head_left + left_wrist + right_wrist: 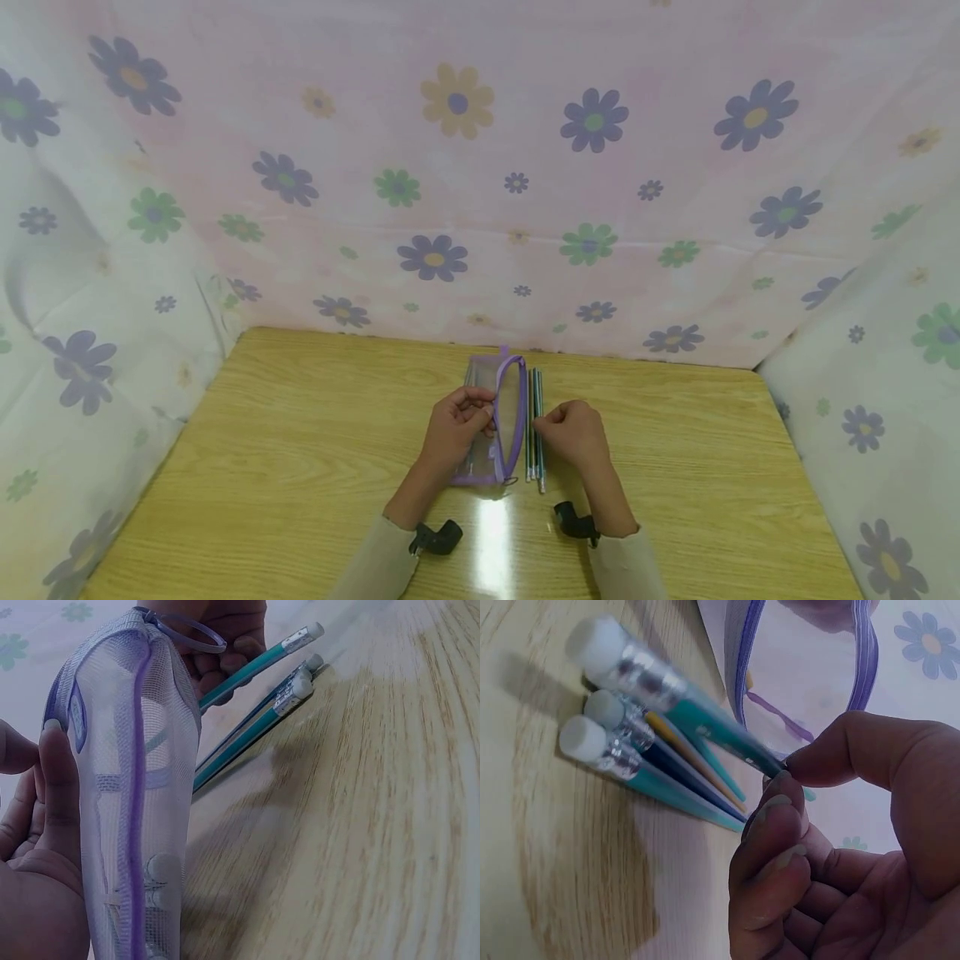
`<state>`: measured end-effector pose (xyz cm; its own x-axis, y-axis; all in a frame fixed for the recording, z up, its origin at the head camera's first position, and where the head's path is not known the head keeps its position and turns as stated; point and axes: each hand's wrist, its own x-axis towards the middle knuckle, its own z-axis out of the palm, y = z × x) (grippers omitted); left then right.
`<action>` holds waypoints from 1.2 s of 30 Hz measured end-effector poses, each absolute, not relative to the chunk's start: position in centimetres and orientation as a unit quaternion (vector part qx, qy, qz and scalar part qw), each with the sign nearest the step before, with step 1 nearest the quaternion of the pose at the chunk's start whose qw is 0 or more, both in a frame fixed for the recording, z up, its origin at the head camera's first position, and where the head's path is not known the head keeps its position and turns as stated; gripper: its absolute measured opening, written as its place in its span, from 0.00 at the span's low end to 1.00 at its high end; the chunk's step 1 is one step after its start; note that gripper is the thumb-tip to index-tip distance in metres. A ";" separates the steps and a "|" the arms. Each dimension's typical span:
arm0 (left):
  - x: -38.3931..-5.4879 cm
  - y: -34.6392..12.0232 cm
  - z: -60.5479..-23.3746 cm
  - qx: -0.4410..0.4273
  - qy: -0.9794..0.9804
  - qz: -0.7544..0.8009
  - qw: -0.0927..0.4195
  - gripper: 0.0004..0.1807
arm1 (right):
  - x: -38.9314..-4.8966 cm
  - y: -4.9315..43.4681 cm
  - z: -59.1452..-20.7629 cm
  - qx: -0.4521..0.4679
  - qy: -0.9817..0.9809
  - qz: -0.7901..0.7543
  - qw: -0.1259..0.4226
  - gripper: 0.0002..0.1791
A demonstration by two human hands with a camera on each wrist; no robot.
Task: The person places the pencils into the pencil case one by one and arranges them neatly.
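A see-through mesh pencil case with purple trim lies upright along the table, its zipped mouth gaping toward the right. My left hand pinches the near rim of that mouth between thumb and forefinger. Inside, some white-ended pencils show faintly through the mesh. Thumb and fingertips of my right hand pinch a teal pencil, its white eraser end raised off the table. Beneath it, several more pencils, teal, dark blue and yellowish, lie side by side on the wood, right of the case.
The wood-grain table carries the case and pencils near its far edge. Flower-print cloth hangs behind the table and along both sides. Black camera mounts sit at both wrists, by the sleeves.
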<state>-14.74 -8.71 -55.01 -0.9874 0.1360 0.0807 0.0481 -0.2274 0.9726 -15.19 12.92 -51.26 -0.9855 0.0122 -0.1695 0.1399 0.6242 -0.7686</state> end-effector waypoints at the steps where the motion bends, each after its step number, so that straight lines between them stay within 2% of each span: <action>1: -14.7 -8.7 -55.0 0.074 0.621 0.780 0.029 0.09 | -15.2 12.9 -51.3 0.042 0.898 -0.432 0.074 0.10; 22: -14.7 -8.7 -54.9 0.083 0.625 0.776 0.028 0.09 | -15.2 12.0 -50.7 0.019 0.879 -0.471 0.066 0.07; 36: -14.7 -8.6 -55.0 0.087 0.624 0.776 0.031 0.10 | -15.3 11.5 -51.4 0.012 0.832 -0.547 0.090 0.06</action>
